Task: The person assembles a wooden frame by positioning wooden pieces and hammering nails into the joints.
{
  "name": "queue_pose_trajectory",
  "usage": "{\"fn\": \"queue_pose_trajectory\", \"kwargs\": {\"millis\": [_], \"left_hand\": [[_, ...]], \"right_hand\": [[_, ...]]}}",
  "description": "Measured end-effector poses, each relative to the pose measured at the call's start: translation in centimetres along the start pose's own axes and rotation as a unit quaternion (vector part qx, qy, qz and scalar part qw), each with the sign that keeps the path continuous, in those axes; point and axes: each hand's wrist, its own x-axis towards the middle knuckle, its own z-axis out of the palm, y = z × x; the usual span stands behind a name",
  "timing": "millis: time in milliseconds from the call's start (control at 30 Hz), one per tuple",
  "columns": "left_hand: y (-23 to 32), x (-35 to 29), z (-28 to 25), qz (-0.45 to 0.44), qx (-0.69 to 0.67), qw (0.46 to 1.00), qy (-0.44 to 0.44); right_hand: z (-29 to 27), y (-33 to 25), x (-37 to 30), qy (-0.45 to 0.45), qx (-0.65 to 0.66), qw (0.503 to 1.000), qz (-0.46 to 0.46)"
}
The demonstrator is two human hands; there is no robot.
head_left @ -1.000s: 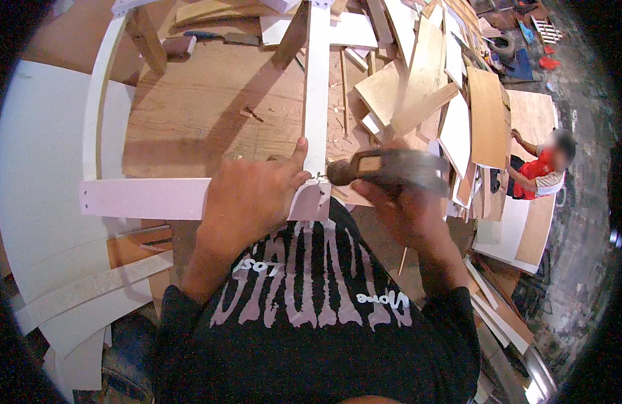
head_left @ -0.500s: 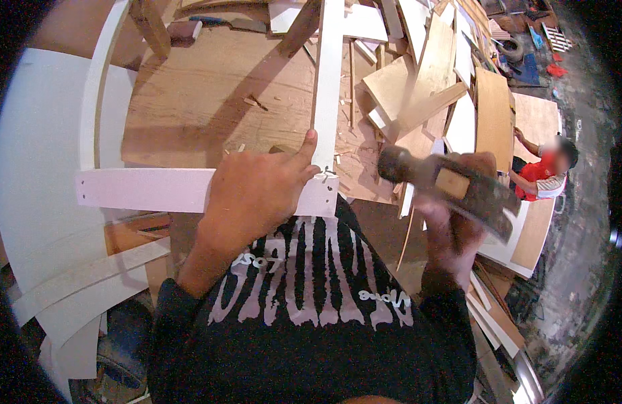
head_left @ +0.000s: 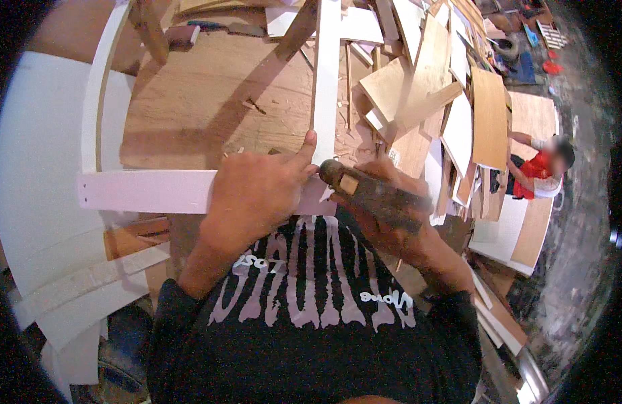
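A white wooden frame (head_left: 146, 190) lies before me, its near rail meeting a long strip (head_left: 328, 81) at the right corner. My left hand (head_left: 254, 192) is closed over the near rail beside that corner, with the index finger stretched along the strip. Gripped in my right hand (head_left: 405, 232) is a claw hammer (head_left: 382, 200), blurred by motion. Its striking face overlaps the corner just right of my left fingertips. Whether it touches the wood I cannot tell, and the hammer hides most of the corner.
Beneath the frame is a plywood sheet (head_left: 190, 101) with wood chips on it. Offcuts and boards (head_left: 419, 74) are heaped at the right. A large white panel (head_left: 38, 168) stands at the left. Far right, a person in red (head_left: 543, 168) works at another board.
My right hand has swung the hammer left and inward, from out at the right to the frame's corner. My left hand has stayed on the rail.
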Motion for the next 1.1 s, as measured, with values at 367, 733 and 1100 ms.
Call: {"fn": "queue_pose_trajectory", "kwargs": {"millis": [367, 733, 1100], "left_hand": [[-0.1, 0.0, 0.4, -0.002, 0.006, 1.000, -0.003], [0.3, -0.1, -0.5, -0.024, 0.018, 0.999, -0.039], [0.2, -0.2, -0.2, -0.028, 0.022, 0.998, -0.044]], "right_hand": [[-1.5, -1.9, 0.3, -0.063, -0.028, 0.995, 0.070], [-0.8, -0.5, 0.6, -0.023, -0.082, 0.995, -0.056], [-0.7, -1.3, 0.2, -0.052, -0.079, 0.992, 0.081]]}}
